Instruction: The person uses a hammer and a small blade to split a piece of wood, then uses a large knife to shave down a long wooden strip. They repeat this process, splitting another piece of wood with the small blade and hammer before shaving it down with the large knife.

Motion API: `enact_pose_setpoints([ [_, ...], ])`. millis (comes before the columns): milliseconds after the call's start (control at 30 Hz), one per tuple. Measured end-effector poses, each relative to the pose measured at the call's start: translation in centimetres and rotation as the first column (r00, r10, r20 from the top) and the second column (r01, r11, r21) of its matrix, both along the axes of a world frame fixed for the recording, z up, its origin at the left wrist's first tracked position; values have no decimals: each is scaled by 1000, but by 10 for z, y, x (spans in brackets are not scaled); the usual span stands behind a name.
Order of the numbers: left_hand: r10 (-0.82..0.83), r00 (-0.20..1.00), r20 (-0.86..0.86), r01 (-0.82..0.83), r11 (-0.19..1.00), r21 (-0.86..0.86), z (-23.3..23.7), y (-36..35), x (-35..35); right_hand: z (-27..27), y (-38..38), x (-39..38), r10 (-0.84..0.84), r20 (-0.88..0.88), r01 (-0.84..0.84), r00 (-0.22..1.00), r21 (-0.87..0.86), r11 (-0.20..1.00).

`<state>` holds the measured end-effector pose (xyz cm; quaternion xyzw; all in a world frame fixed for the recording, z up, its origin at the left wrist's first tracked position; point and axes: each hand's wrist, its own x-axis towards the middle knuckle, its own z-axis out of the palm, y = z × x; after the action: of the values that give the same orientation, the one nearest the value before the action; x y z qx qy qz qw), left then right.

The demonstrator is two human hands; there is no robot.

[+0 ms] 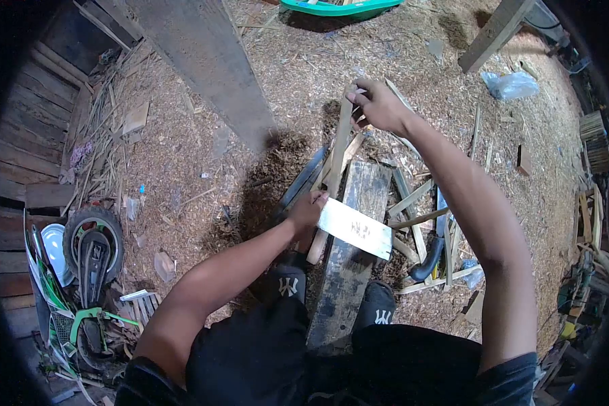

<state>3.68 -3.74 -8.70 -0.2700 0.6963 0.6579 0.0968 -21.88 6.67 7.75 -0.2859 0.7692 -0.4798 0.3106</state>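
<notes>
My left hand point(309, 209) is closed on the left end of a pale rectangular board point(356, 228) with dark marks in its middle. The board lies crosswise above a worn wooden bench plank point(348, 284). Further forward, my right hand point(377, 106) pinches the upper end of a narrow wood strip point(342, 139). The strip slants down to my left hand, where its lower end meets the board's corner; whether they touch is unclear.
Loose strips and a saw with a black handle point(427, 265) lie right of the bench. A wooden post point(199, 64) rises at front left. A small motorbike point(91, 271) stands at left. A plastic bag point(510, 85) and green tub point(342, 8) lie farther off.
</notes>
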Motion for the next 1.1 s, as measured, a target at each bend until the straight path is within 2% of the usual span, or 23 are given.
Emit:
enact_pose_setpoints([
  [33,0,1000,0,0,1000,-2,3,1,1,0,-1,0,-7,3,7,1000,9,1000],
  [100,51,998,-35,-46,991,124,10,4,2,-4,-2,-2,-14,5,14,1000,17,1000],
  [133,52,998,-37,-47,991,123,15,4,1,-8,-2,-5,-16,-37,16,999,13,1000],
  [200,-10,1000,-2,10,998,-63,22,4,0,-6,-2,-5,-14,-78,15,997,7,1000],
  [300,34,998,-57,-35,999,-13,6,5,1,6,5,4,-21,3,21,1000,32,999],
  [400,101,993,-58,-95,992,87,-14,3,0,12,23,10,-64,-93,65,994,9,998],
  [433,108,992,-63,-103,991,87,-14,2,-2,20,33,19,-114,-129,109,985,-40,993],
  [467,94,990,-103,-94,996,9,-14,1,-4,28,44,31,-164,-161,151,973,-92,984],
  [500,78,987,-139,-89,994,-69,-13,-2,-6,37,57,46,-150,-252,140,956,-60,988],
  [533,88,986,-142,-99,993,-67,-13,-5,-8,42,72,64,-132,-340,131,931,-26,991],
  [600,27,999,-33,-34,973,-227,-13,-9,-16,33,102,100,-82,-378,115,922,66,991],
  [633,94,996,7,-90,971,-221,3,-4,-16,31,116,120,-76,-378,159,923,193,968],
  [667,93,996,5,-90,972,-216,-5,-3,-17,30,132,140,-74,-378,204,923,316,927],
  [733,178,981,83,-172,982,-72,-26,-3,-21,-17,165,176,-405,-254,451,878,160,878],
  [800,171,982,78,-167,985,-52,-18,-2,-22,-37,185,202,-570,-363,643,737,119,757],
  [833,197,978,65,-195,980,-39,-26,-1,-22,-72,203,208,-625,-376,682,684,26,731],
  [867,226,973,53,-224,974,-27,-30,0,-23,-93,205,206,-634,-376,690,676,23,723],
  [900,233,970,62,-232,972,-33,-15,3,-22,-109,207,206,-702,-236,724,672,11,689],
  [933,224,972,67,-222,974,-35,-9,5,-22,-102,203,208,-754,-89,757,651,8,653],
  [967,205,975,90,-202,979,-37,-3,5,-22,-92,200,201,-764,32,759,644,96,644],
  [1000,185,977,108,-182,983,-38,0,5,-24,-117,207,187,-738,-138,745,661,5,667],
  [1033,186,978,91,-187,982,2,-27,2,-26,-124,206,173,-725,-106,725,680,-48,687],
  [1100,168,981,95,-166,986,-31,-38,-2,-29,-124,201,144,-716,-69,709,695,-106,698],
])
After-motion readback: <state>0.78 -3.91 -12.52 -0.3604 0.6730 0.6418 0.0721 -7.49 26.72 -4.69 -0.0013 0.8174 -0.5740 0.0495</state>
